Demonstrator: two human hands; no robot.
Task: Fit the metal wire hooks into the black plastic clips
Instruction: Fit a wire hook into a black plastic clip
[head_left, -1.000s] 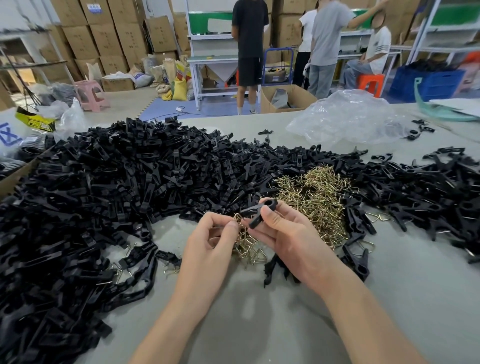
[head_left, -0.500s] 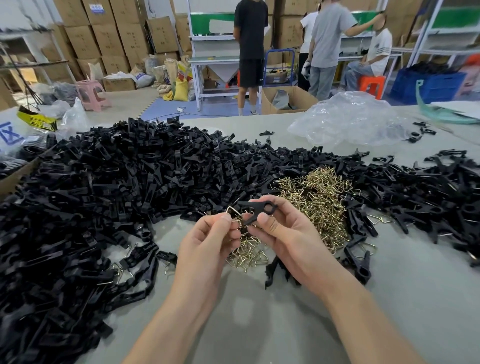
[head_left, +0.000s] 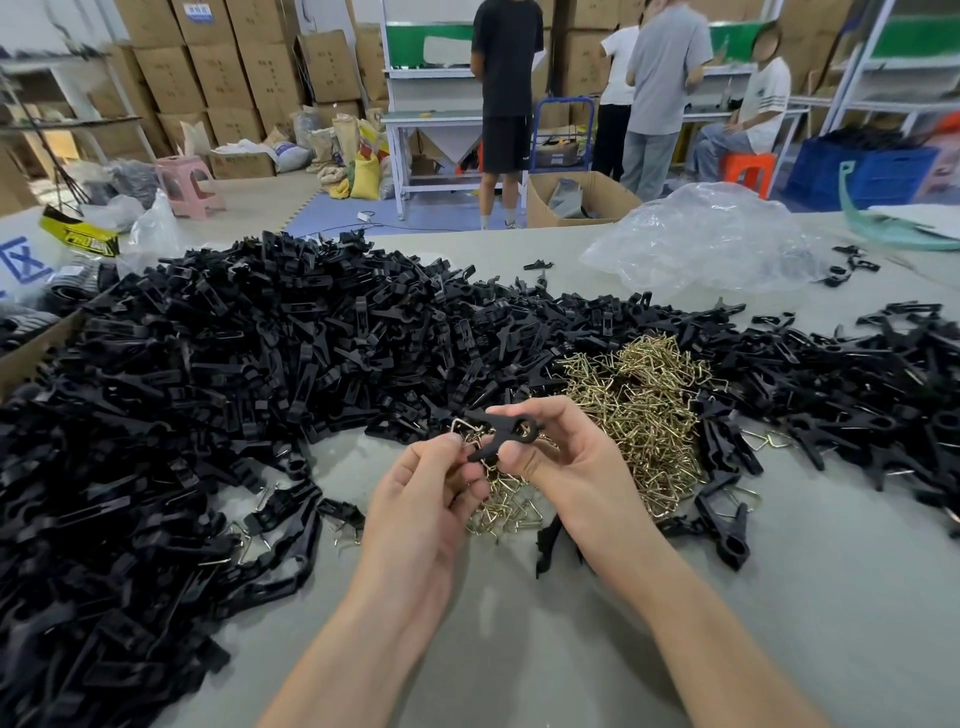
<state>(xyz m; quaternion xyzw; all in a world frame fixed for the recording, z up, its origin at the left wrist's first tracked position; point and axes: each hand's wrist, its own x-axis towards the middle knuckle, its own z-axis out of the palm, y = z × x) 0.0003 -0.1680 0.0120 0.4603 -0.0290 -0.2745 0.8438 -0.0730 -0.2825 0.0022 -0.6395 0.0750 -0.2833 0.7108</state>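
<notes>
My right hand (head_left: 563, 467) grips a black plastic clip (head_left: 511, 432) between thumb and fingers, held above the table. My left hand (head_left: 423, 499) pinches a gold metal wire hook (head_left: 464, 427) at the clip's left end; most of the wire is hidden by my fingers. A heap of gold wire hooks (head_left: 641, 410) lies just behind and right of my hands, with a few more hooks (head_left: 501, 512) under them. A big pile of black clips (head_left: 234, 395) covers the left and middle of the table, and more clips (head_left: 857, 389) spread to the right.
A crumpled clear plastic bag (head_left: 711, 239) sits at the back right of the grey table (head_left: 779, 597). A cardboard box edge (head_left: 36, 343) is at the far left. Three people stand at benches beyond the table, one more sits on an orange stool.
Both hands have stayed together over the small hook heap. The clip has turned more level in my right hand, and the wire hook in my left fingers has come up to its left end.
</notes>
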